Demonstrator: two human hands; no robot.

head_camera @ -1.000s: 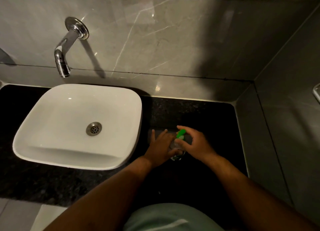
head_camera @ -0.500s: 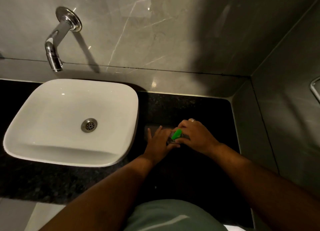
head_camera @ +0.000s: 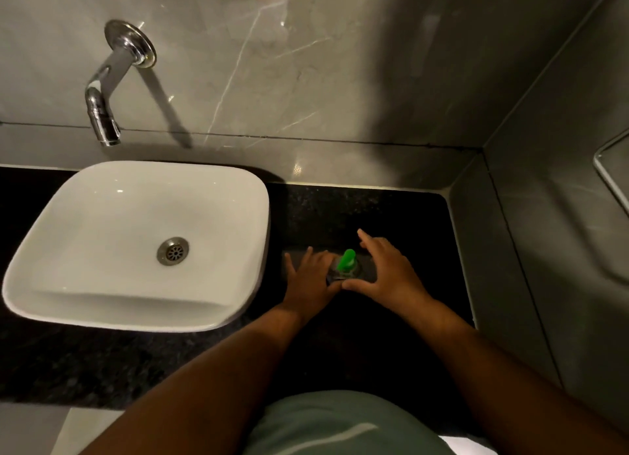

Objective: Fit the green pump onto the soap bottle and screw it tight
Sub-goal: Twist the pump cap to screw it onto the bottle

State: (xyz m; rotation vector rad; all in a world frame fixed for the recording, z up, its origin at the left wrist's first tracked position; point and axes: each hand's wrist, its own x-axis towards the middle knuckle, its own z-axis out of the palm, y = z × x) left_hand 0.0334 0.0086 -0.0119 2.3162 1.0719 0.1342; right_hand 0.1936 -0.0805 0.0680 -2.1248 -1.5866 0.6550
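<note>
The green pump sits on top of the clear soap bottle, which stands on the black counter to the right of the basin. My left hand wraps the bottle's left side, its fingers spread and its thumb along the near side. My right hand is just to the right of the bottle. It is open with the fingers stretched out and off the pump, and its thumb tip lies close to my left thumb. The bottle's body is mostly hidden from above.
A white basin takes up the left of the counter, with a chrome wall tap above it. Grey tiled walls close off the back and the right side. A metal-edged fixture sticks out from the right wall.
My right hand has let go of the green pump and opened, its fingers now stretched out beside the bottle. My left hand stays on the bottle.
</note>
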